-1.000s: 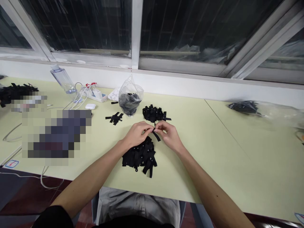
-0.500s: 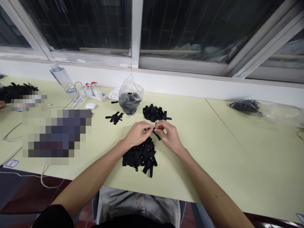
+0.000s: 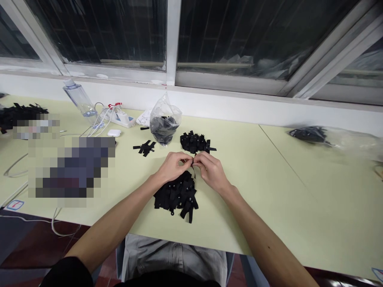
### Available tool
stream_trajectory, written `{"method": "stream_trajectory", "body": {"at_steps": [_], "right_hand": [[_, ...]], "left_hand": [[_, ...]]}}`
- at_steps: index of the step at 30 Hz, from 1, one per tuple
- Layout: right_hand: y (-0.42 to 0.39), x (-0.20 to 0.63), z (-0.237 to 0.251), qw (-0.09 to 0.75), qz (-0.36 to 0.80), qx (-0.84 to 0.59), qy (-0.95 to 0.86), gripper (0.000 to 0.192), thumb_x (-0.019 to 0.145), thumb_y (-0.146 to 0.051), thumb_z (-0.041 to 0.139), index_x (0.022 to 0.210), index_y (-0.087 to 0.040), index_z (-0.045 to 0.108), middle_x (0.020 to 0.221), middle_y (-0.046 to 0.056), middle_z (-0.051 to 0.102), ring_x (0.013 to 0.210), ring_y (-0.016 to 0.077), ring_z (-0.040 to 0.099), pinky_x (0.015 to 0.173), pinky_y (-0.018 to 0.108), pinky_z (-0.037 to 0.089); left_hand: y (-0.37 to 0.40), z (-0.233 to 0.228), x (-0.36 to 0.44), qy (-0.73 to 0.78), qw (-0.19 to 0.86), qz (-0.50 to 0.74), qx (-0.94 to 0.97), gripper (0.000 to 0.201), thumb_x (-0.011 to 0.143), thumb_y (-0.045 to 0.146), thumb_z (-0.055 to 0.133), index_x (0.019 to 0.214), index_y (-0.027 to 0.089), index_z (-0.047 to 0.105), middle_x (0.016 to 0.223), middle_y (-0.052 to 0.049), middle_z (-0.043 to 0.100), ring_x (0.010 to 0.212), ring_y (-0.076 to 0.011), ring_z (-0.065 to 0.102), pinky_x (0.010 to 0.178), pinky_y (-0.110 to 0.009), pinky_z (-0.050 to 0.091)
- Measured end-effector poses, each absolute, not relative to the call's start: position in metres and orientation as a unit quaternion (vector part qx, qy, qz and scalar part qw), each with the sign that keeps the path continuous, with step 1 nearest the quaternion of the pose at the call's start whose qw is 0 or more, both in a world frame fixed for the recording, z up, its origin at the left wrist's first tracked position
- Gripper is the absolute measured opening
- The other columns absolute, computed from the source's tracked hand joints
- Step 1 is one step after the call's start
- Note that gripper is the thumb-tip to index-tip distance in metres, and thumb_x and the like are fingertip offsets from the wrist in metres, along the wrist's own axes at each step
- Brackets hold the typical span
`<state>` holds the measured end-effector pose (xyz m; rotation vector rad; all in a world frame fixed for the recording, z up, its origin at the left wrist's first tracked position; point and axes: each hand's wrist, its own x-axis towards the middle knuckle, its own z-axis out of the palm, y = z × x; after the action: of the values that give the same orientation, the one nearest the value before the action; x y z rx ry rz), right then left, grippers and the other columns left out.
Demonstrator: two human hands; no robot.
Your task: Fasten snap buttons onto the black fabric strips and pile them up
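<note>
Above near pile (image 3: 176, 195), left hand (image 3: 172, 167), right hand (image 3: 211, 171) pinch black strip (image 3: 193, 170) (fingertips meeting).

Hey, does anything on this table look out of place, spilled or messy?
Nothing spilled or damaged. The bottle leans in this view, likely lens distortion. Black strips lie in loose piles and; both hands, left and right, pinch one strip.

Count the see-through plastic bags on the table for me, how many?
2. One clear plastic bag of black pieces stands behind the person's hands, near the window wall. Another flat clear plastic bag lies far right on the pale green table. More may be out of view.
</note>
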<state>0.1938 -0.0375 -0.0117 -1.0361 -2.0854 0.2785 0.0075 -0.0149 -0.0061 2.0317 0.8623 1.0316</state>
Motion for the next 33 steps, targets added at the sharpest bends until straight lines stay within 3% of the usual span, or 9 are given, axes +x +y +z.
{"method": "stream_trajectory", "body": {"at_steps": [11, 16, 20, 27, 33], "right_hand": [[-0.031, 0.19, -0.022, 0.371, -0.006, -0.453, -0.811, 0.022, 0.097, -0.019, 0.043, 0.096, -0.022, 0.065, 0.095, 0.01, 0.066, 0.088, 0.0236, 0.06, 0.079, 0.039, 0.048], [-0.032, 0.182, -0.023, 0.391, 0.032, -0.453, -0.8, 0.021, 0.097, -0.02, 0.044, 0.097, -0.023, 0.065, 0.097, 0.009, 0.066, 0.088, 0.0233, 0.061, 0.079, 0.038, 0.048], [-0.033, 0.184, -0.022, 0.414, 0.076, -0.474, -0.773, 0.018, 0.096, -0.019, 0.046, 0.092, -0.023, 0.063, 0.093, 0.007, 0.064, 0.081, 0.0211, 0.059, 0.073, 0.035, 0.047], [-0.023, 0.203, -0.033, 0.318, 0.131, -0.532, -0.774, 0.015, 0.09, -0.014, 0.051, 0.084, -0.021, 0.062, 0.086, 0.005, 0.063, 0.075, 0.0199, 0.057, 0.066, 0.032, 0.041], [-0.02, 0.202, -0.042, 0.305, 0.136, -0.537, -0.775, 0.017, 0.087, -0.012, 0.051, 0.079, -0.02, 0.064, 0.081, 0.005, 0.064, 0.073, 0.0191, 0.058, 0.065, 0.031, 0.04]], "left_hand": [[-0.007, -0.022, 0.022, 0.361, 0.426, 0.463, 0.689, 0.026, 0.093, 0.034, 0.05, 0.095, 0.016, 0.069, 0.097, -0.006, 0.071, 0.089, -0.018, 0.065, 0.082, -0.029, 0.052], [-0.002, -0.029, 0.027, 0.381, 0.421, 0.473, 0.674, 0.027, 0.093, 0.035, 0.053, 0.101, 0.016, 0.07, 0.096, -0.006, 0.072, 0.088, -0.0184, 0.066, 0.08, -0.03, 0.052], [0.004, -0.032, 0.022, 0.398, 0.375, 0.461, 0.699, 0.026, 0.093, 0.035, 0.055, 0.098, 0.018, 0.073, 0.094, -0.005, 0.074, 0.083, -0.0181, 0.067, 0.075, -0.029, 0.052], [0.018, -0.035, 0.002, 0.391, 0.223, 0.346, 0.823, 0.013, 0.087, 0.029, 0.066, 0.086, 0.022, 0.077, 0.085, -0.004, 0.075, 0.08, -0.0204, 0.067, 0.079, -0.033, 0.049], [0.023, -0.035, 0.003, 0.396, 0.183, 0.295, 0.85, 0.02, 0.082, 0.036, 0.071, 0.072, 0.019, 0.074, 0.073, -0.005, 0.07, 0.072, -0.0196, 0.063, 0.072, -0.031, 0.047]]}}
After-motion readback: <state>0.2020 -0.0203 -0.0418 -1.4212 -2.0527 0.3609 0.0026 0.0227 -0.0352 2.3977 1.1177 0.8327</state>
